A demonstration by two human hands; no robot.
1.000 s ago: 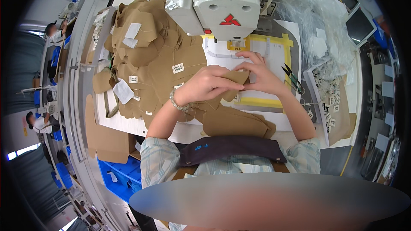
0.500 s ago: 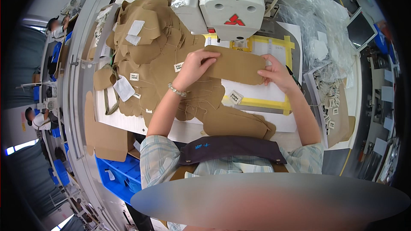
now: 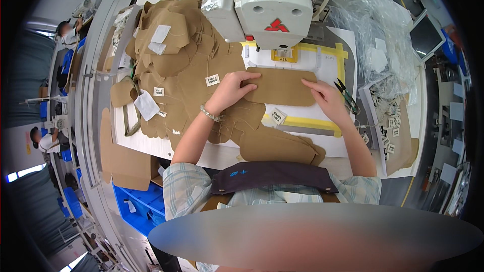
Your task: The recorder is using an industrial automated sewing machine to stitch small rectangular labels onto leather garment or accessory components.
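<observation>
A rounded brown fabric panel (image 3: 282,87) lies nearly level over the white, yellow-taped template (image 3: 302,113), just in front of the sewing machine head (image 3: 272,12). My left hand (image 3: 233,90) has its left end between thumb and fingers. At the other end my right hand (image 3: 326,99) holds the right edge, the index fingertip on top; its lower fingers are partly hidden. A small white label (image 3: 278,116) rests on the template below the panel. Black thread snips (image 3: 347,96) lie beside my right hand.
Stacked brown fabric pieces (image 3: 176,60) with loose threads and white labels cover the left side. Clear plastic film (image 3: 373,30) lies at the right, above a tray of labels (image 3: 388,121). A blue crate (image 3: 138,206) stands below the table's left edge. Other people are at the far left.
The panel has come down toward me and straightened. My right hand has shifted its grip, and the label beneath its fingers is no longer visible. The snips show more fully.
</observation>
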